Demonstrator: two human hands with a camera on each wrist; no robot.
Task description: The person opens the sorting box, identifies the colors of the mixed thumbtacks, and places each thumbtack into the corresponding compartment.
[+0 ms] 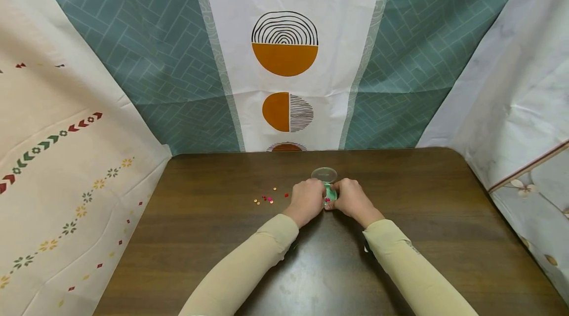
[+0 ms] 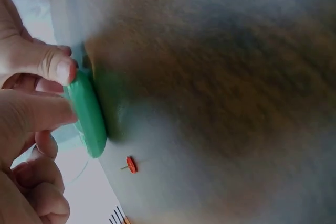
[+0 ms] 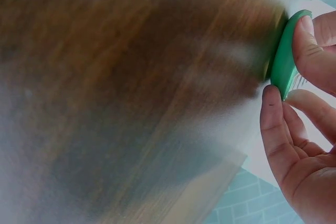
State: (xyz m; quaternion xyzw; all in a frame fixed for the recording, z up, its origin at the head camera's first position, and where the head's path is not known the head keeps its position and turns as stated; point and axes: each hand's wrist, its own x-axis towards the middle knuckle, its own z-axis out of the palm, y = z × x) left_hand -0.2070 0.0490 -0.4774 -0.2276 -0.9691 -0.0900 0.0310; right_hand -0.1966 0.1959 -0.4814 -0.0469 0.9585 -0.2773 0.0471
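Observation:
A small rounded green case (image 1: pixel 330 193) is between both hands near the far middle of the table, and it tilts in the wrist views. My left hand (image 1: pixel 306 201) grips its left side, with a thumb (image 3: pixel 307 45) over the green surface. From the other side my right hand (image 1: pixel 353 200) holds its edge between thumb and fingers. A magenta thumbtack (image 1: pixel 327 200) shows at the near part of the case. The fingers hide much of the case. Just behind the hands lies a clear round lid (image 1: pixel 324 174).
Left of the hands several loose thumbtacks (image 1: pixel 269 199), red, magenta and gold, lie scattered on the dark wooden table (image 1: pixel 200 237). One red thumbtack (image 2: pixel 132 164) lies nearest the left hand. Patterned cloth (image 1: pixel 284 84) hangs along the table's far edge and both sides.

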